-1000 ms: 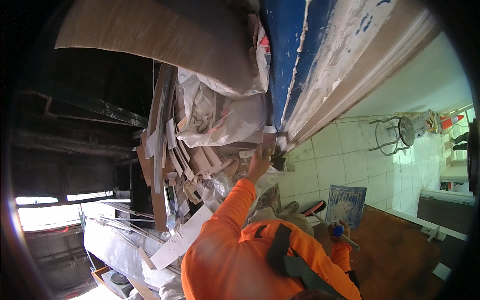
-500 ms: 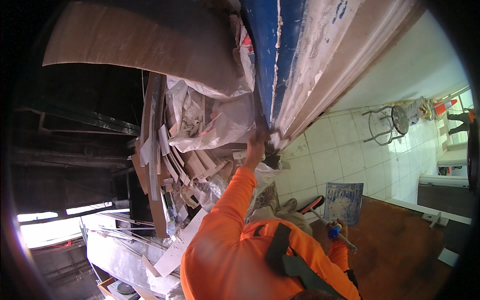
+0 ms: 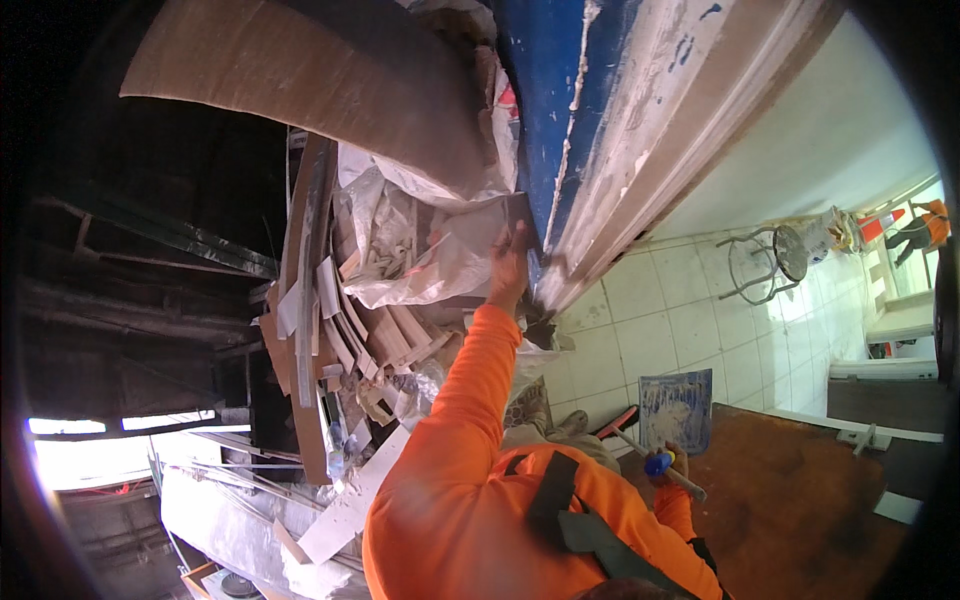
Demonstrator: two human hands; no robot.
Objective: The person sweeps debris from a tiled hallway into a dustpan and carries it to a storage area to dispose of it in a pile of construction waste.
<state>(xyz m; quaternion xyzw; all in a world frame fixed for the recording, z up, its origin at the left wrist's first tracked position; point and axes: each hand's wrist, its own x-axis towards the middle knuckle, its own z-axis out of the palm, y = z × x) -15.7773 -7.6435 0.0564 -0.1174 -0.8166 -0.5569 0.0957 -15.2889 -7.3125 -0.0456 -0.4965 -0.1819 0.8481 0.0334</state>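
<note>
My left arm reaches up along the foot of the blue-and-white wall edge [image 3: 570, 210]. Its bare left hand [image 3: 509, 268] lies against that edge with fingers stretched upward, touching a dull grey-brown flat piece [image 3: 518, 208]; whether it grips the piece is hard to see. Low on the right, my right hand [image 3: 674, 464] is closed round a pale stick-like handle [image 3: 692, 487] with a blue and yellow part [image 3: 658, 463]. The handle runs toward a red and black head [image 3: 618, 421] near the floor. Beside that hand stands a blue flat sheet [image 3: 676, 408] smeared with pale dried material.
Left of my arm, an open plastic sack [image 3: 395, 265] of debris sits among stacked strips [image 3: 405, 335] and a big curved brown board [image 3: 300, 90]. A round stool [image 3: 790, 252] lies over on the tiled floor [image 3: 650, 330]. Another person [image 3: 925, 230] is far right; a brown board [image 3: 790, 490] lies below.
My left hand has moved slightly up along the wall edge, its fingers now more stretched. The right hand still holds the handle, shifted a little. The far person has come more into view.
</note>
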